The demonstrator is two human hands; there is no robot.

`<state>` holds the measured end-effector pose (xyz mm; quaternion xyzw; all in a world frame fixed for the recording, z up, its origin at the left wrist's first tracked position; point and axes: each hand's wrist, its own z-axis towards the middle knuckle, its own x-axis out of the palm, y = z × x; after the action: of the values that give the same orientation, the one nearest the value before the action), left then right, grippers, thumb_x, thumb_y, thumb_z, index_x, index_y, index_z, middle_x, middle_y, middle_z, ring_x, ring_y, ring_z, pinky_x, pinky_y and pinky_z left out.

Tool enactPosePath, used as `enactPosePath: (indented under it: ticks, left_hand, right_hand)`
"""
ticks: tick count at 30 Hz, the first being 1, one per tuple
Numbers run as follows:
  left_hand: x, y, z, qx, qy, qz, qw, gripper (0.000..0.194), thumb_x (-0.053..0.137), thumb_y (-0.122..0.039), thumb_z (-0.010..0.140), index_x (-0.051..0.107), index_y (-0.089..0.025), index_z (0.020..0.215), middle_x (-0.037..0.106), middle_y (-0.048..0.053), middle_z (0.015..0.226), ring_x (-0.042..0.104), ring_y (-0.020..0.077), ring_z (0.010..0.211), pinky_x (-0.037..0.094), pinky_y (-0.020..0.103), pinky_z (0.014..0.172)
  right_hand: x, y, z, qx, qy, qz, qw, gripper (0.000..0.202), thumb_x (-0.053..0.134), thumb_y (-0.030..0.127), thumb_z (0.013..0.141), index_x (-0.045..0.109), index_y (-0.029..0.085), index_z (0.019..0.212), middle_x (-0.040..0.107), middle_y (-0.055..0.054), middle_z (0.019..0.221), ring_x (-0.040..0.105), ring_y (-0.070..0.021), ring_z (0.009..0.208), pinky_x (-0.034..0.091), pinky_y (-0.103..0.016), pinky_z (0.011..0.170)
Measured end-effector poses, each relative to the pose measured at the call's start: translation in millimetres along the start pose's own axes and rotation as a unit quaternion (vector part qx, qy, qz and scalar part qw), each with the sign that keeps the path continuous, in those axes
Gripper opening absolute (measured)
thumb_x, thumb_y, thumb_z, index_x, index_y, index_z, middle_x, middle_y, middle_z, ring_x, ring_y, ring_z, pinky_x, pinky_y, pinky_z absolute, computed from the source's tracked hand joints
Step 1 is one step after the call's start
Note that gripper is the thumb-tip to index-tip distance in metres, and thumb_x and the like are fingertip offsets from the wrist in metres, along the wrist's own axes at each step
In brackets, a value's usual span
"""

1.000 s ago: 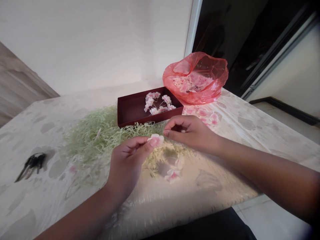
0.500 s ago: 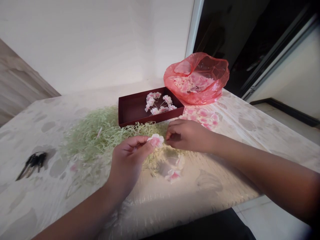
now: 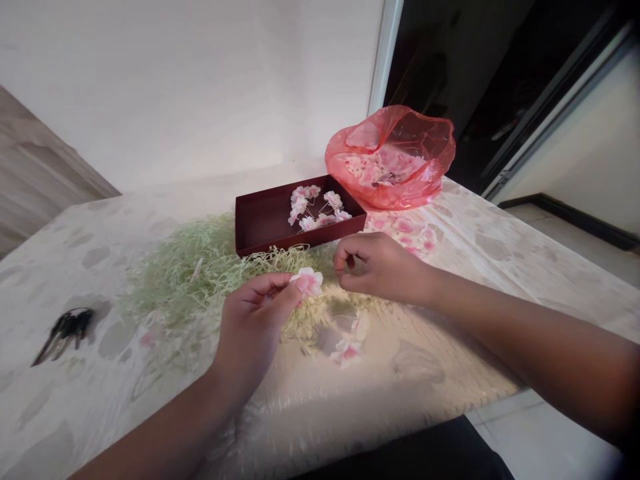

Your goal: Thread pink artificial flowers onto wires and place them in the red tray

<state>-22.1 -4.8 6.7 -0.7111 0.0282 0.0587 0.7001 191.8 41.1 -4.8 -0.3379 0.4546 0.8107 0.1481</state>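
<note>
Between thumb and fingers, my left hand (image 3: 257, 312) pinches a pink and white artificial flower (image 3: 309, 281) by its edge. To the right, my right hand (image 3: 377, 267) is closed, thumb and forefinger pressed together; whatever they hold, if anything, is too small to make out. A small gap separates it from the flower. Below both hands lies another flower (image 3: 345, 352) on the table, with a paler one beside it. Pale green shredded filler (image 3: 195, 273) spreads behind and left of my left hand.
A dark red open box (image 3: 270, 241) holds a wreath-like ring of flowers (image 3: 310, 221) on its right side. Behind it stands a red plastic bag (image 3: 395, 195) full of petals, with more petals (image 3: 405, 233) in front. A bunch of keys (image 3: 67, 331) lies at left on the patterned tablecloth (image 3: 440, 373).
My left hand and its flower have shifted very slightly left. The fingers of my right hand have lifted and curled a little, widening the gap to the flower.
</note>
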Motion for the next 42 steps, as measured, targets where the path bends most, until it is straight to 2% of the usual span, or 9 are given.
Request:
enactPosePath:
  ticks: [4, 6, 10, 16, 23, 28, 31, 36, 42]
  left_hand:
    - [0.8, -0.8, 0.3, -0.012, -0.001, -0.016, 1.0, 0.011, 0.084, -0.034, 0.075, 0.079, -0.024, 0.072, 0.075, -0.002, 0.071, 0.066, 0.011, 0.073, 0.049, 0.016, 0.065]
    - [0.4, -0.9, 0.2, -0.016, 0.003, -0.02, 1.0, 0.012, 0.084, -0.036, 0.075, 0.08, -0.025, 0.073, 0.075, -0.002, 0.071, 0.064, 0.0096, 0.07, 0.048, 0.015, 0.064]
    - [-0.3, -1.1, -0.9, -0.023, 0.009, -0.017, 1.0, 0.013, 0.085, -0.036, 0.074, 0.08, -0.024, 0.072, 0.073, -0.002, 0.068, 0.061, 0.0084, 0.066, 0.046, 0.014, 0.06]
    - [0.5, -0.8, -1.8, -0.028, 0.002, -0.021, 0.999, 0.014, 0.086, -0.035, 0.073, 0.079, -0.023, 0.073, 0.073, -0.002, 0.07, 0.06, 0.0089, 0.065, 0.045, 0.016, 0.06]
    - [-1.1, 4.4, -1.9, -0.038, 0.017, -0.049, 0.998, 0.013, 0.086, -0.035, 0.072, 0.079, -0.025, 0.076, 0.073, -0.002, 0.07, 0.061, 0.0093, 0.065, 0.044, 0.017, 0.059]
    - [0.6, 5.2, -0.9, -0.032, 0.019, -0.051, 0.998, 0.009, 0.086, -0.031, 0.072, 0.08, -0.026, 0.076, 0.074, -0.003, 0.071, 0.061, 0.0083, 0.065, 0.045, 0.016, 0.06]
    - [1.1, 3.9, -1.9, -0.033, 0.026, -0.048, 0.998, 0.009, 0.086, -0.032, 0.072, 0.08, -0.026, 0.075, 0.074, -0.002, 0.07, 0.061, 0.0085, 0.064, 0.045, 0.016, 0.059]
    - [1.2, 2.0, -3.8, -0.032, 0.049, -0.057, 0.997, 0.01, 0.086, -0.033, 0.071, 0.08, -0.026, 0.075, 0.074, -0.002, 0.07, 0.06, 0.0093, 0.064, 0.045, 0.017, 0.058]
    - [0.5, 3.0, -3.3, -0.033, 0.049, -0.04, 0.997, 0.009, 0.084, -0.032, 0.072, 0.08, -0.026, 0.076, 0.071, -0.002, 0.068, 0.058, 0.0095, 0.063, 0.043, 0.018, 0.056]
  right_hand:
    - [-2.8, 1.8, 0.5, 0.017, -0.015, 0.134, 0.991, 0.015, 0.065, 0.019, 0.084, 0.069, 0.018, 0.098, 0.066, -0.002, 0.088, 0.056, -0.0126, 0.07, 0.044, -0.026, 0.062]
    - [-4.0, 4.3, 0.0, 0.013, -0.001, 0.177, 0.984, 0.017, 0.067, 0.027, 0.088, 0.071, 0.018, 0.101, 0.067, -0.004, 0.093, 0.057, -0.0137, 0.073, 0.045, -0.027, 0.063]
    - [-3.9, 9.3, -1.4, 0.047, -0.007, 0.261, 0.964, 0.018, 0.078, 0.034, 0.082, 0.075, 0.018, 0.09, 0.069, -0.005, 0.087, 0.06, -0.0147, 0.073, 0.045, -0.028, 0.062]
    - [-1.2, 19.2, -6.3, 0.054, -0.016, 0.355, 0.933, 0.014, 0.084, 0.027, 0.076, 0.081, 0.021, 0.088, 0.075, -0.004, 0.085, 0.065, -0.0145, 0.072, 0.049, -0.026, 0.061]
    - [4.3, 30.8, -14.2, 0.066, -0.016, 0.323, 0.944, 0.011, 0.081, 0.024, 0.079, 0.08, 0.019, 0.088, 0.072, -0.002, 0.074, 0.056, -0.0104, 0.057, 0.04, -0.024, 0.05]
    - [6.3, 32.8, -12.2, 0.013, -0.058, 0.251, 0.966, 0.003, 0.077, 0.019, 0.081, 0.076, 0.017, 0.083, 0.072, -0.005, 0.095, 0.061, -0.0115, 0.073, 0.044, -0.024, 0.057]
    - [7.7, 33.8, -13.2, 0.043, -0.044, 0.265, 0.962, 0.004, 0.075, 0.02, 0.082, 0.075, 0.017, 0.08, 0.073, -0.006, 0.099, 0.064, -0.0134, 0.077, 0.046, -0.024, 0.059]
    - [9.6, 36.0, -16.8, 0.102, -0.041, 0.296, 0.949, 0.007, 0.079, 0.022, 0.078, 0.075, 0.017, 0.079, 0.073, -0.005, 0.085, 0.065, -0.016, 0.073, 0.05, -0.027, 0.063]
    - [8.5, 36.1, -16.3, 0.084, -0.045, 0.333, 0.938, 0.009, 0.079, 0.019, 0.076, 0.071, 0.018, 0.075, 0.071, -0.003, 0.091, 0.065, -0.0143, 0.077, 0.05, -0.025, 0.064]
